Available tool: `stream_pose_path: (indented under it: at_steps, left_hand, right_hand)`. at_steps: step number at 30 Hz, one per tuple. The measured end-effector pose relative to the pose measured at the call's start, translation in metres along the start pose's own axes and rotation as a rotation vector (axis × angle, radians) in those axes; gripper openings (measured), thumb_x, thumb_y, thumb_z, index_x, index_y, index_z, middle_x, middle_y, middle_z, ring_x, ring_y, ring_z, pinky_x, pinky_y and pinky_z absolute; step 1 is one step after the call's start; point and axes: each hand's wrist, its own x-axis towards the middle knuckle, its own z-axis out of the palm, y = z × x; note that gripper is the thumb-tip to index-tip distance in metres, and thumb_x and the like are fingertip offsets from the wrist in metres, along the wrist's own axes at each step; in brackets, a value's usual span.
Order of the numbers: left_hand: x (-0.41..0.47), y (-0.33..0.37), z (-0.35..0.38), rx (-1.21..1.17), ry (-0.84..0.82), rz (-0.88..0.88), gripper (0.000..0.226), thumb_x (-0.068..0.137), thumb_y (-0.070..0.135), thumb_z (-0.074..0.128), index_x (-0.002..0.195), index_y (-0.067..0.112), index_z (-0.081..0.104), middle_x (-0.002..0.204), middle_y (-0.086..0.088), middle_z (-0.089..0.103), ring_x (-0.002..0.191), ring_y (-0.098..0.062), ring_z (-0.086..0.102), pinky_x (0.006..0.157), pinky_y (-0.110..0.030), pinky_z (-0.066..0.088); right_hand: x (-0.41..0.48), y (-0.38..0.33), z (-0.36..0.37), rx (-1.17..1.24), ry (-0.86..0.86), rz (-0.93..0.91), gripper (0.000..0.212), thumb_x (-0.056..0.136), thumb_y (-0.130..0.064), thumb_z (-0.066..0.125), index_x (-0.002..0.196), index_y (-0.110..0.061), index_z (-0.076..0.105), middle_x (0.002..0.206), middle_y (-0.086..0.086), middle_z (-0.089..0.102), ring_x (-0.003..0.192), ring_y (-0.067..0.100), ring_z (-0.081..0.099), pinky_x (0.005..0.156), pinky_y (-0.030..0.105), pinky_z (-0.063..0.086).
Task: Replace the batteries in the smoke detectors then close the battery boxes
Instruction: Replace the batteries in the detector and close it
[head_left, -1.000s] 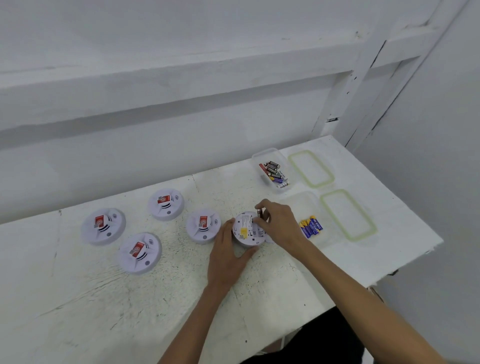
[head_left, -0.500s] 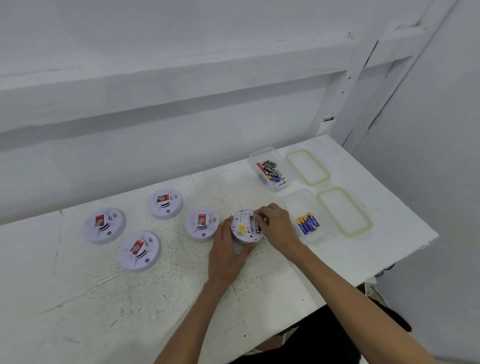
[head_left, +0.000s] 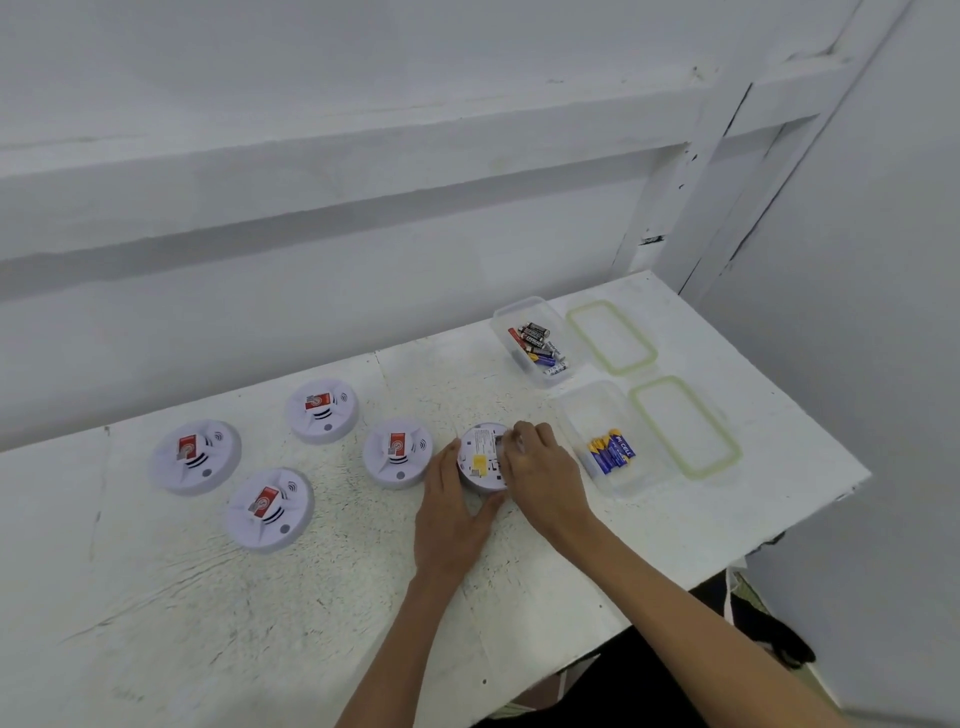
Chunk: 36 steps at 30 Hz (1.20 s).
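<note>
White worktable against a white wall.

Unit in hand: smoke detector, centre of frame, lying flat with its back up. Printed label and yellow sticker visible. It is a round disc, so the body has no long axis. The battery slot sits at its right edge under the fingers, so I cannot read which way it runs.

Left hand: straight fingers against the left rim, thumb against the lower rim. This is a brace, not a closed grip.

Right hand: fingers curled down over the slot area. Cannot tell whether they pinch a battery or only press.

Progress (judgement): mid-task, fitting a battery or closing the cover on this unit. Four detectors left of centre lie face up with their backs unseen, so whether they are done is unknown.

Right of the hands: an open box holds a few blue-yellow batteries. Further up, another box holds mixed batteries. Two lids lie beside the boxes.
</note>
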Motion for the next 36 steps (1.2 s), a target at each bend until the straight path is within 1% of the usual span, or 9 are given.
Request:
stream_pose_path:
  at_steps: [3, 5, 10, 14, 20, 24, 30, 33, 36]
  left_hand:
    - [0.0, -0.001, -0.001, -0.045, -0.014, -0.008, 0.089, 0.083, 0.059, 0.073, 0.154, 0.023, 0.033, 0.154, 0.009, 0.041, 0.139, -0.007, 0.041, 0.106, -0.026, 0.041]
    - [0.0, -0.001, -0.002, -0.056, -0.015, 0.001, 0.09, 0.082, 0.061, 0.072, 0.154, 0.023, 0.034, 0.154, 0.009, 0.042, 0.139, -0.004, 0.041, 0.108, -0.022, 0.039]
    - [0.001, -0.002, -0.003, -0.05, 0.003, 0.019, 0.088, 0.082, 0.058, 0.077, 0.153, 0.025, 0.036, 0.15, 0.017, 0.043, 0.135, 0.014, 0.036, 0.102, -0.001, 0.029]
    - [0.003, 0.0, -0.001, -0.03, 0.006, 0.004, 0.091, 0.086, 0.063, 0.068, 0.16, 0.03, 0.026, 0.163, 0.017, 0.028, 0.149, 0.003, 0.023, 0.113, -0.023, 0.03]
    - [0.004, 0.004, -0.004, -0.074, 0.032, -0.029, 0.092, 0.083, 0.065, 0.07, 0.159, 0.03, 0.03, 0.162, 0.021, 0.031, 0.148, 0.008, 0.023, 0.115, -0.021, 0.027]
    - [0.005, 0.003, -0.002, -0.073, 0.031, -0.049, 0.091, 0.083, 0.063, 0.072, 0.159, 0.031, 0.031, 0.16, 0.023, 0.033, 0.147, 0.008, 0.025, 0.116, -0.023, 0.03]
    - [0.004, 0.005, -0.004, -0.067, 0.04, -0.053, 0.092, 0.082, 0.065, 0.07, 0.158, 0.032, 0.031, 0.159, 0.022, 0.035, 0.146, 0.007, 0.028, 0.114, -0.02, 0.03]
    - [0.004, 0.005, -0.003, -0.072, 0.039, -0.062, 0.091, 0.082, 0.064, 0.072, 0.158, 0.032, 0.032, 0.159, 0.023, 0.036, 0.146, 0.008, 0.029, 0.113, -0.018, 0.03]
    - [0.004, 0.006, -0.004, -0.069, 0.039, -0.064, 0.09, 0.083, 0.063, 0.072, 0.158, 0.034, 0.031, 0.157, 0.028, 0.034, 0.145, 0.01, 0.028, 0.109, -0.007, 0.025]
  right_hand:
    - [0.006, 0.0, -0.008, 0.02, 0.012, 0.005, 0.015, 0.086, -0.025, 0.069, 0.086, -0.01, 0.072, 0.089, 0.004, 0.063, 0.087, 0.022, 0.056, 0.047, 0.028, 0.046]
    - [0.013, 0.002, -0.016, 0.101, -0.032, 0.05, 0.027, 0.095, -0.031, 0.056, 0.086, -0.012, 0.074, 0.089, 0.003, 0.065, 0.09, 0.02, 0.055, 0.054, 0.03, 0.049]
    - [0.043, 0.024, -0.038, 0.348, 0.027, 0.179, 0.032, 0.101, -0.026, 0.046, 0.09, -0.009, 0.07, 0.087, 0.004, 0.066, 0.083, 0.021, 0.056, 0.067, 0.035, 0.051]
    - [0.089, 0.062, -0.044, 0.387, 0.064, 0.272, 0.022, 0.095, -0.01, 0.048, 0.094, -0.005, 0.069, 0.089, 0.012, 0.069, 0.085, 0.03, 0.059, 0.072, 0.04, 0.049]
    - [0.143, 0.094, -0.038, 0.343, -0.178, 0.324, 0.03, 0.083, 0.01, 0.048, 0.102, 0.0, 0.069, 0.103, 0.021, 0.067, 0.087, 0.034, 0.061, 0.066, 0.035, 0.048]
    - [0.163, 0.091, -0.033, 0.236, -0.351, 0.314, 0.035, 0.082, 0.005, 0.058, 0.116, -0.004, 0.065, 0.113, 0.02, 0.06, 0.099, 0.034, 0.061, 0.074, 0.037, 0.054]
    - [0.172, 0.092, -0.008, 0.101, -0.391, 0.32, 0.024, 0.091, -0.012, 0.056, 0.114, -0.003, 0.058, 0.098, 0.014, 0.057, 0.083, 0.028, 0.057, 0.052, 0.028, 0.039]
    - [0.173, 0.094, -0.001, 0.096, -0.398, 0.3, 0.027, 0.094, -0.01, 0.052, 0.12, -0.002, 0.049, 0.106, 0.018, 0.059, 0.081, 0.03, 0.053, 0.047, 0.027, 0.03]
    - [0.175, 0.097, -0.001, 0.092, -0.415, 0.248, 0.035, 0.093, -0.012, 0.052, 0.127, -0.007, 0.045, 0.092, 0.015, 0.054, 0.072, 0.028, 0.05, 0.047, 0.026, 0.032]
